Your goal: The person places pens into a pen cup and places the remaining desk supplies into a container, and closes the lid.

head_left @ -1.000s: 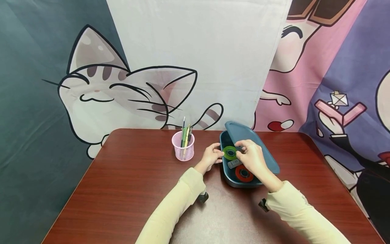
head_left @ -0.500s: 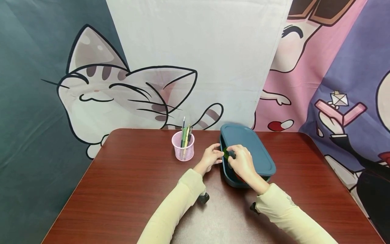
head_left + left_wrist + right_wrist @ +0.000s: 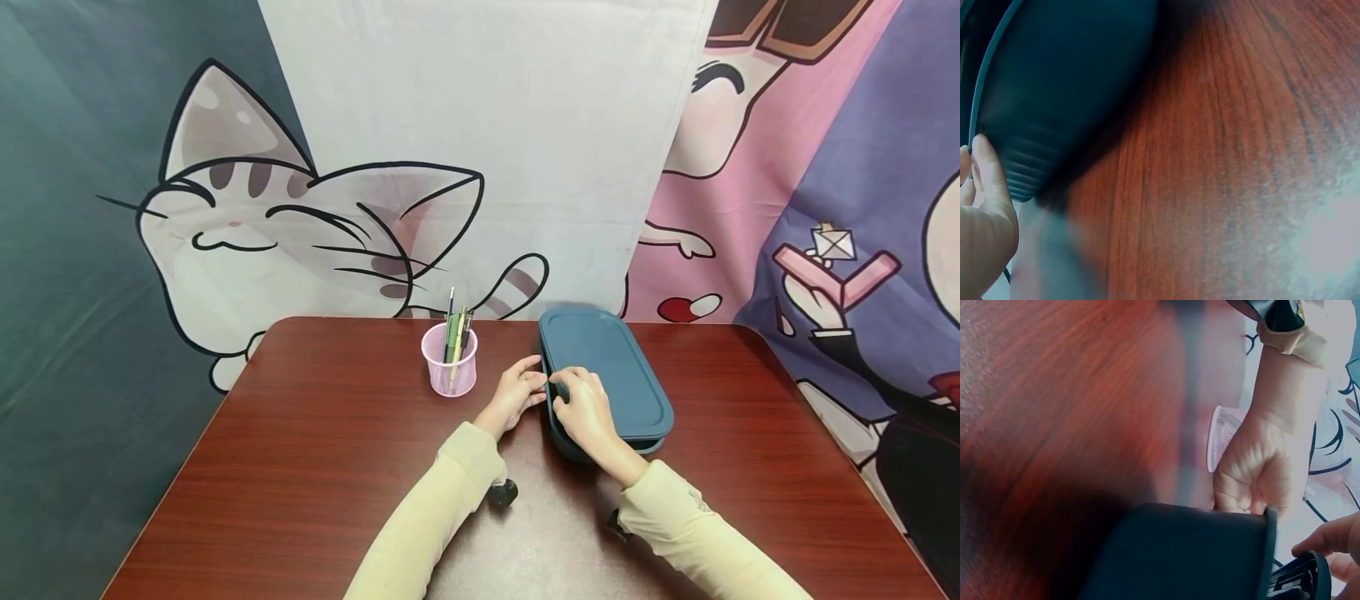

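A blue plastic box (image 3: 564, 442) rests near the table's far edge, right of the middle. Its lid (image 3: 611, 375) lies over it, with a gap along the left and front edges. My left hand (image 3: 512, 400) holds the box's left rim; the left wrist view has those fingers (image 3: 990, 165) against the wall just under the rim. My right hand (image 3: 587, 412) pinches the lid's left edge. Seen from the right wrist, the lid (image 3: 1319, 581) stands slightly off the box rim (image 3: 1270, 550). What lies inside the box is hidden.
A pink mesh pen cup (image 3: 449, 375) with several pens stands left of the box. The reddish-brown wooden table (image 3: 315, 467) ends just behind the box. Cartoon-printed cloth (image 3: 480, 125) hangs beyond it. A dark object (image 3: 918, 467) is at far right.
My right hand has brought the lid left and down over the box, covering the green and red rings and the grey piece inside. My left hand has stayed at the rim.
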`<state>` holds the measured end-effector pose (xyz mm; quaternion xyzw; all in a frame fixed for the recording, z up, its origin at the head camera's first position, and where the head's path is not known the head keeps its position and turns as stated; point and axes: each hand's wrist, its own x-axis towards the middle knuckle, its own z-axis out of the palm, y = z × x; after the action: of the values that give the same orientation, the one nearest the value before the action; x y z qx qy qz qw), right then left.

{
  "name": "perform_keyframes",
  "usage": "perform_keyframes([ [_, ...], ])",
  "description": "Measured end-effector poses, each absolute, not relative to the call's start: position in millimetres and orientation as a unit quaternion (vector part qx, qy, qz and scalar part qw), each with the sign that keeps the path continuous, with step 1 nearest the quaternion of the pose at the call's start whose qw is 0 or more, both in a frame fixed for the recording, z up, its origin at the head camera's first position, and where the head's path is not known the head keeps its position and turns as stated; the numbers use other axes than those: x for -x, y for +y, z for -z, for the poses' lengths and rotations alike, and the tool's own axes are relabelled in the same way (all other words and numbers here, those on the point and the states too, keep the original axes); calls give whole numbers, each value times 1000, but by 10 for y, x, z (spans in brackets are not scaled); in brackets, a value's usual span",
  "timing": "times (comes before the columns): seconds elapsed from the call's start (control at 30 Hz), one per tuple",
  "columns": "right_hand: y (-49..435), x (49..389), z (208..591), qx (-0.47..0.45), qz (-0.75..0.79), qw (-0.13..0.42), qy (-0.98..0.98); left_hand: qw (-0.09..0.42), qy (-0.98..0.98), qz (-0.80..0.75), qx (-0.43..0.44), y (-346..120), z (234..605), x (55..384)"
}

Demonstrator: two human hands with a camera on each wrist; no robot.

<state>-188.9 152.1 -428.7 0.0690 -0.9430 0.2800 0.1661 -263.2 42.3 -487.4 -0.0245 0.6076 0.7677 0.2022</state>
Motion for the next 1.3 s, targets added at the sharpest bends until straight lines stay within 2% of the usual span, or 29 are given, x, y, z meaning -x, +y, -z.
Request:
perform_keyframes([
  [0.6, 1471, 1883, 4497, -62, -276, 177, -943, 177, 574, -799, 11, 416, 4931, 2602],
  [1.3, 1367, 1824, 4463, -56, -296, 153, -941, 192, 566, -802, 12, 368, 4848, 2573],
])
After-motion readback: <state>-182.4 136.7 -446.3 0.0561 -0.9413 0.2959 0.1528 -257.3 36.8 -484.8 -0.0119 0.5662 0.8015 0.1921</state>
